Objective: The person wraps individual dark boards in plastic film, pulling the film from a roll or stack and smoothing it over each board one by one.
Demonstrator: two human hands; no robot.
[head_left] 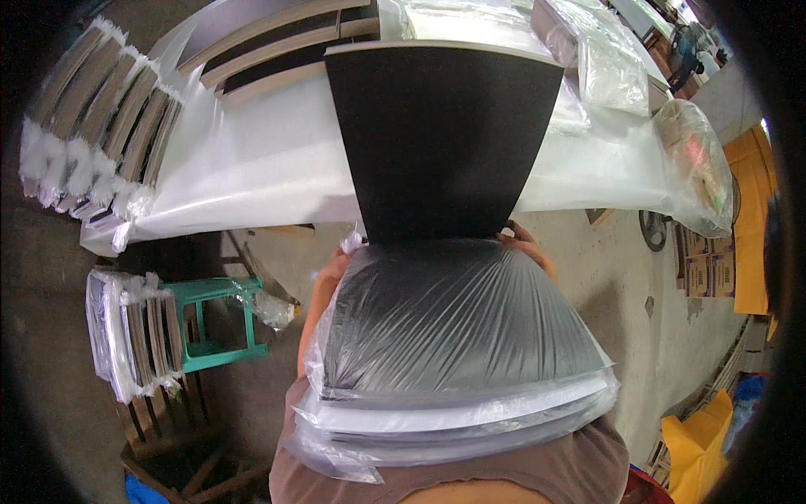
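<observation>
A large black board (441,134) reaches from in front of me over the near edge of the table. Its near end meets a clear plastic bag (462,323), which is drawn in tight creases over a black surface. My left hand (337,259) is closed on the bag's left edge, where a bit of film bunches at the fingers. On the opposite side, my right hand (525,244) curls its fingers round the bag's edge by the board. Beneath the bag, against my body, rest several bagged sheets or boards (470,412). Some fingertips are hidden.
A film-covered table (260,181) crosses ahead, holding bagged board stacks (101,109) at left, loose boards (277,42) behind and clear-wrapped packs (609,63) at right. A green stool (214,290) and another bagged stack (138,336) stand left. Cartons (709,273) sit at right.
</observation>
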